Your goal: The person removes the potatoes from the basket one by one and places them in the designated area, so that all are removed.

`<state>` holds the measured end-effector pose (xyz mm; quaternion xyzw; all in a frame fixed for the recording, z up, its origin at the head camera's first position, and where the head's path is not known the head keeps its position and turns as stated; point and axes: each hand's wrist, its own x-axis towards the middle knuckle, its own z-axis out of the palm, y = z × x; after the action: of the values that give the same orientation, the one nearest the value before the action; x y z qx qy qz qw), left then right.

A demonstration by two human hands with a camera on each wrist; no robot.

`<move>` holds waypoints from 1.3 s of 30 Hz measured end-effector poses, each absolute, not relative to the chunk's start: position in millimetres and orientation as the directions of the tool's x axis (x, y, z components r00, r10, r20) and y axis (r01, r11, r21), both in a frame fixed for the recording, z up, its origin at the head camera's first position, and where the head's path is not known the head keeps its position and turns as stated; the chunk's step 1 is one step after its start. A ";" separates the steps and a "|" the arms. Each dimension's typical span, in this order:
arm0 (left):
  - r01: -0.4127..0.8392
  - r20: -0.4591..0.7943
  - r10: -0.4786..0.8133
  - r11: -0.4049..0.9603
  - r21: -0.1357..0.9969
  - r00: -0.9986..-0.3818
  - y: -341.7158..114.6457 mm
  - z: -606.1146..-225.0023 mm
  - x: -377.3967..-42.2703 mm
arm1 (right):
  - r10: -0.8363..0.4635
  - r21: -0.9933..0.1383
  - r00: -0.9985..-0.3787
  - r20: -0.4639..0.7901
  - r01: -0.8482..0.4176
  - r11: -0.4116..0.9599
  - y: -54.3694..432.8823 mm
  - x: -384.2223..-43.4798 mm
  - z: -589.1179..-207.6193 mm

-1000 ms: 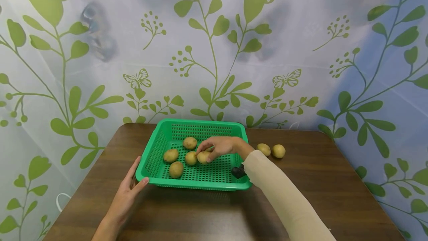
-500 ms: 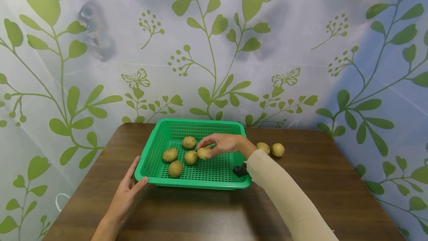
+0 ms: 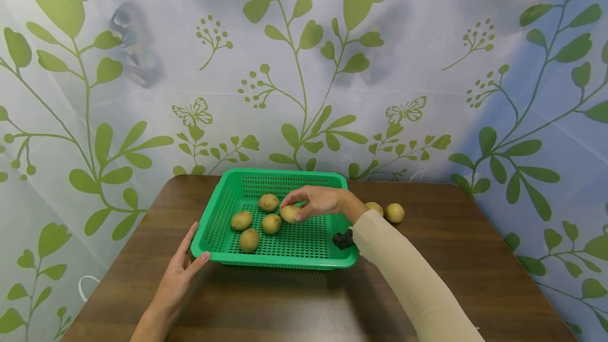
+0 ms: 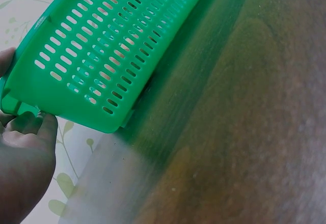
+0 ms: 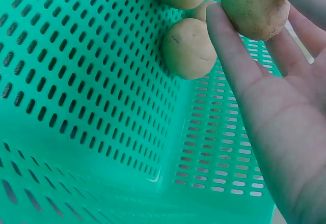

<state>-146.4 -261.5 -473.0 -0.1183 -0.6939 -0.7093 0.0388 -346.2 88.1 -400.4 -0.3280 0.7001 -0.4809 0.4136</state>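
Note:
A green plastic basket (image 3: 285, 263) with slotted walls holds several potatoes, among them a front potato (image 3: 249, 240), a left potato (image 3: 241, 220) and a back potato (image 3: 268, 202). My left hand (image 3: 178, 268) grips its near left corner, thumb on the rim; the left wrist view has fingers (image 4: 47, 127) curled beneath the rim. Inside the basket, my right hand (image 3: 318, 202) pinches another potato (image 3: 290, 213) between thumb and fingertips. In the right wrist view this held potato (image 5: 253, 7) is up off the basket floor, close to another potato (image 5: 189, 48).
Two more potatoes, one partly behind the right wrist (image 3: 374, 208) and one farther right (image 3: 395, 212), lie on the brown wooden table (image 3: 456, 247). A leaf-patterned curtain (image 3: 313, 67) hangs behind the table. A black device (image 3: 343, 239) sits at the right wrist.
My right hand has risen slightly with the potato in its fingers. The left hand keeps its grip on the basket, and the other potatoes stay in place.

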 end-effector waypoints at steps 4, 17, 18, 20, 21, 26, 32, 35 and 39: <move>0.221 0.224 0.112 -0.035 0.975 -0.968 -261.5 -473.1 -146.2 | -0.861 -0.946 -0.441 -0.254 -0.072 0.316 89.6 -346.3 -396.7; 0.207 0.208 0.110 -0.025 0.978 -0.972 -260.2 -472.8 -145.5 | -0.845 -0.934 -0.467 -0.259 -0.102 0.343 92.8 -347.7 -388.3; 0.208 0.209 0.110 -0.024 0.978 -0.972 -260.0 -472.9 -145.6 | -0.844 -0.933 -0.469 -0.259 -0.105 0.344 93.3 -347.7 -387.2; 0.212 0.213 0.110 -0.025 0.977 -0.971 -259.8 -473.0 -145.9 | -0.844 -0.931 -0.472 -0.255 -0.116 0.346 94.4 -347.5 -385.1; 0.213 0.215 0.111 -0.027 0.977 -0.970 -259.7 -472.9 -146.2 | -0.845 -0.932 -0.471 -0.253 -0.116 0.343 95.1 -347.4 -384.3; 0.218 0.220 0.110 -0.033 0.975 -0.969 -259.1 -472.4 -147.4 | -0.847 -0.937 -0.472 -0.243 -0.112 0.331 98.0 -345.7 -378.1; 0.223 0.225 0.107 -0.034 0.974 -0.968 -260.7 -471.4 -145.4 | -0.844 -0.934 -0.481 -0.236 -0.127 0.334 100.1 -344.2 -369.4; 0.220 0.222 0.101 -0.031 0.975 -0.970 -261.8 -471.4 -143.9 | -0.842 -0.931 -0.485 -0.236 -0.135 0.339 101.9 -344.5 -366.3; 0.215 0.217 0.110 -0.028 0.976 -0.970 -261.5 -472.2 -144.3 | -0.834 -0.924 -0.499 -0.237 -0.150 0.352 107.9 -345.2 -364.2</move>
<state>-144.3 -261.5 -472.2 -0.1168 -0.6962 -0.7073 0.0370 -345.2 107.9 -364.2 -0.3353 0.7335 -0.4598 0.3717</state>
